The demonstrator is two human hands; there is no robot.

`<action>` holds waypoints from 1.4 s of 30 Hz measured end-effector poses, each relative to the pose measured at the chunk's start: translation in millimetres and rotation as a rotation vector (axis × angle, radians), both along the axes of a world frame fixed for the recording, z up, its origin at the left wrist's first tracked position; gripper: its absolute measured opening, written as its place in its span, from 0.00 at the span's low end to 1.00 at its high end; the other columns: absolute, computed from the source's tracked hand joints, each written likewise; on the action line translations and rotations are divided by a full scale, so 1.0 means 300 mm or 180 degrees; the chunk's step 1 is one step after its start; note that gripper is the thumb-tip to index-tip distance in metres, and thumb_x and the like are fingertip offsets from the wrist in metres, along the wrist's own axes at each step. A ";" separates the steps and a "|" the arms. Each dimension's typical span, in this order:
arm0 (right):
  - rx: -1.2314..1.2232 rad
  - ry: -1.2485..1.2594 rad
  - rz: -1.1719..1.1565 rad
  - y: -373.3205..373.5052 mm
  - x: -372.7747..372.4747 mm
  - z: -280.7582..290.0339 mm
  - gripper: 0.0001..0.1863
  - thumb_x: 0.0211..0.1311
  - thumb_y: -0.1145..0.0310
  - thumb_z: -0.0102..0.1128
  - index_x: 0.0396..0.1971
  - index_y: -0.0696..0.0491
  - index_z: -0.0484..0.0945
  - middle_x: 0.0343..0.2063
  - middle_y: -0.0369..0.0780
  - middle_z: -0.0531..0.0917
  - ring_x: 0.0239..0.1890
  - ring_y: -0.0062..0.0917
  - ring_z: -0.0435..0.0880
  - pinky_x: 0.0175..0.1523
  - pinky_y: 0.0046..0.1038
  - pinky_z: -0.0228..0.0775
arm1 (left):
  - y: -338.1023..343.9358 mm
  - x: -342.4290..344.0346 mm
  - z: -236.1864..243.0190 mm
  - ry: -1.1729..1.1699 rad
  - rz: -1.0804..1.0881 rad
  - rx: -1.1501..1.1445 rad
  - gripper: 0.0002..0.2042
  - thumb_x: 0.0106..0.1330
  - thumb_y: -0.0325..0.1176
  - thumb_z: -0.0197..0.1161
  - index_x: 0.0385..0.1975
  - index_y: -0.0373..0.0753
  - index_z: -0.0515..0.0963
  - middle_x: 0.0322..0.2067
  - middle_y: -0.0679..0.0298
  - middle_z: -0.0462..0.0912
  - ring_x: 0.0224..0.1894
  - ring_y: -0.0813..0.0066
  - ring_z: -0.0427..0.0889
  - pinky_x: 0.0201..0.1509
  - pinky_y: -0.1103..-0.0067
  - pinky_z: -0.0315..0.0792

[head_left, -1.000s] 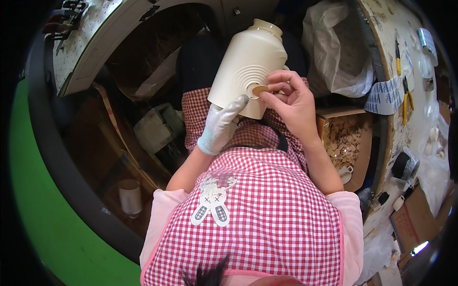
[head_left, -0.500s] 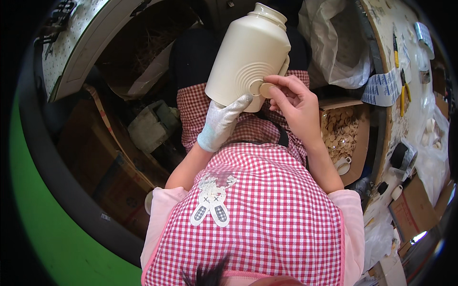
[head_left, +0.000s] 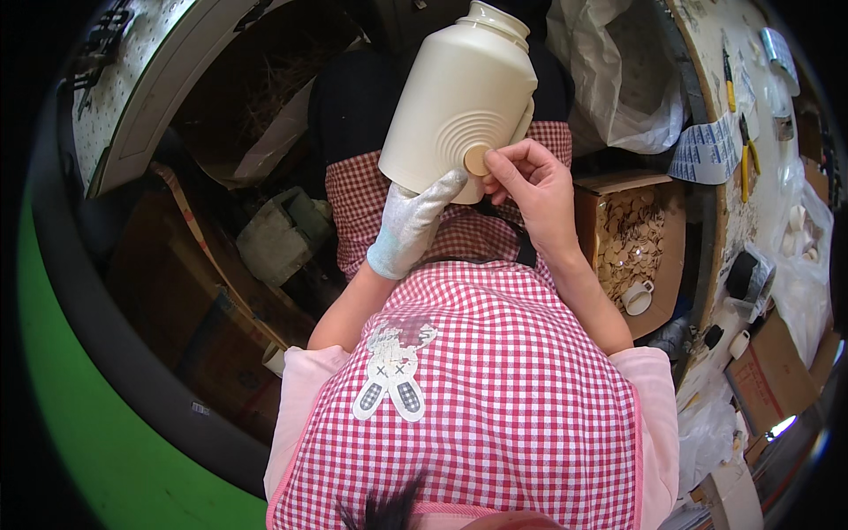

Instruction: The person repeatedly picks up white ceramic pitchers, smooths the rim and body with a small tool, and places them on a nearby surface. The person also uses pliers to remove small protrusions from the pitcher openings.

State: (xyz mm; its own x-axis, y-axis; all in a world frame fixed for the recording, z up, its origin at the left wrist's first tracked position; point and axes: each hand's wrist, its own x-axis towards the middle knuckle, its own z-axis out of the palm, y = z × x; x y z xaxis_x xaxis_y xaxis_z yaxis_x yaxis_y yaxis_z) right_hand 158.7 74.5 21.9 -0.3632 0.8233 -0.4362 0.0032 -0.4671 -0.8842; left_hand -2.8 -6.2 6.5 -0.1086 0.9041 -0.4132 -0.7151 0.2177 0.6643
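A cream-coloured jug-like vessel (head_left: 442,97) with a narrow neck lies tilted over my lap, its neck pointing away from me. Concentric ridges ring a spot low on its side, and part of a handle shows at its right edge. My left hand (head_left: 408,221), in a pale glove, grips the vessel's near end, thumb along the wall and the other fingers hidden beneath. Between the thumb and fingertips of my bare right hand (head_left: 534,190) is a small round tan disc (head_left: 476,160), held against the centre of the ridges.
An open cardboard box (head_left: 667,265) to the right holds many tan discs and a white cup (head_left: 637,298). Past it is a worktable (head_left: 717,53) with yellow-handled pliers (head_left: 749,168) and plastic bags. A whitish plastic bag (head_left: 609,88) hangs beyond my right knee. Grey blocks (head_left: 278,234) sit at left.
My right hand has moved slightly left, bringing the disc from beside the ringed spot onto its centre. The disc now covers the round spot. My left hand keeps its hold.
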 end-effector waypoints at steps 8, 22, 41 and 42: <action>0.0092 0.0221 -0.0209 -0.029 -0.013 -0.021 0.09 0.71 0.67 0.69 0.38 0.58 0.81 0.30 0.39 0.89 0.30 0.17 0.86 0.38 0.20 0.81 | -0.007 -0.001 -0.017 -0.0028 0.0096 -0.0015 0.18 0.75 0.28 0.65 0.62 0.36 0.75 0.53 0.63 0.83 0.54 0.76 0.83 0.60 0.78 0.77; -0.0304 -0.0153 0.0818 0.067 0.023 0.027 0.12 0.67 0.64 0.73 0.32 0.56 0.81 0.26 0.37 0.88 0.27 0.14 0.84 0.30 0.15 0.74 | 0.013 0.024 -0.009 0.0495 0.0440 -0.0008 0.16 0.72 0.27 0.68 0.57 0.33 0.78 0.49 0.60 0.86 0.49 0.75 0.85 0.54 0.78 0.79; 0.1144 -0.1521 0.0614 0.136 -0.078 -0.072 0.31 0.46 0.48 0.87 0.27 0.51 0.70 0.25 0.35 0.78 0.26 0.19 0.78 0.31 0.22 0.74 | 0.028 -0.080 -0.041 0.1625 0.0268 0.0297 0.16 0.75 0.28 0.64 0.58 0.28 0.78 0.53 0.58 0.85 0.54 0.72 0.84 0.61 0.77 0.77; 0.1539 -0.1588 0.0604 0.143 -0.086 -0.088 0.34 0.43 0.45 0.87 0.23 0.50 0.68 0.21 0.34 0.75 0.23 0.18 0.74 0.28 0.21 0.70 | 0.029 -0.081 -0.045 0.1721 0.0316 0.0242 0.14 0.75 0.28 0.63 0.57 0.28 0.79 0.53 0.58 0.85 0.54 0.72 0.84 0.60 0.77 0.77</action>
State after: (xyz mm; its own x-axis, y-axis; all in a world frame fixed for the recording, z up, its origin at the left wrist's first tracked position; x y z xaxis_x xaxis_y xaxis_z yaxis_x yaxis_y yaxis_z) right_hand 133.0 117.3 -4.6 -0.3718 0.9087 -0.1900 0.5029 0.0251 -0.8640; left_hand -27.1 2.6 -6.9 -0.3735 0.9038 -0.2090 -0.2825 0.1038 0.9536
